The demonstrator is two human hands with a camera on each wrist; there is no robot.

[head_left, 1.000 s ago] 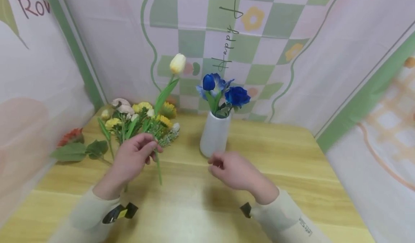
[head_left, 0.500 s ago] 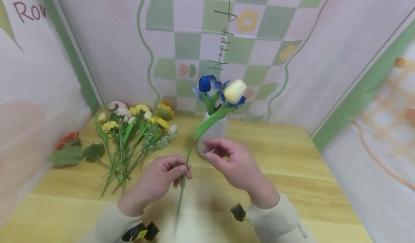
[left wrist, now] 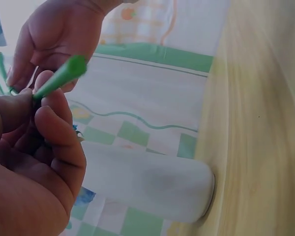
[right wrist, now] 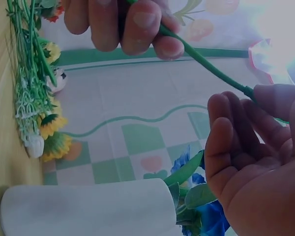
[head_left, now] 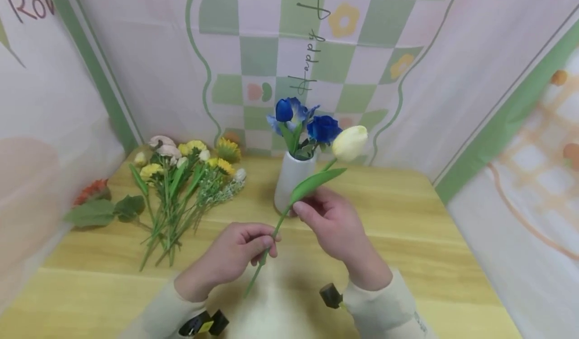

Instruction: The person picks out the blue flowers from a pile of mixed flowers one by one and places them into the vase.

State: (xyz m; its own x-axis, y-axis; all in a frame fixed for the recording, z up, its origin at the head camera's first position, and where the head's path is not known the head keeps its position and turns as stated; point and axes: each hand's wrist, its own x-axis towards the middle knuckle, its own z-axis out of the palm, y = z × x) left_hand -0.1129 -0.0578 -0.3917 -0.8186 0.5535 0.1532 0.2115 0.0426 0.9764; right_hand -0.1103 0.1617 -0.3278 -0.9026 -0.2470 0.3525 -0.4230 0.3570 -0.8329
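Observation:
A white tulip (head_left: 350,143) with a long green stem slants in front of the vase. My left hand (head_left: 244,251) pinches its lower stem between thumb and fingers; the cut end (left wrist: 76,65) points toward the left wrist camera. Higher up, just under the leaf (head_left: 316,182), my right hand (head_left: 334,223) pinches the stem, its thumb against it and some fingers hidden behind the leaf in the head view. Behind the hands stands a white vase (head_left: 289,178) holding a blue tulip (head_left: 284,110), a pale blue flower (head_left: 297,111) and a blue rose (head_left: 323,129).
Several loose flowers with yellow, pink and white heads lie in a bunch (head_left: 181,193) on the wooden table (head_left: 407,278), left of the vase. A red flower (head_left: 92,192) with broad leaves lies at the far left. Patterned cloth (head_left: 258,52) hangs behind the table.
My left hand has carried the white tulip rightward, away from the bunch, to in front of the vase. My right hand, first apart from the stem, now pinches it below the leaf.

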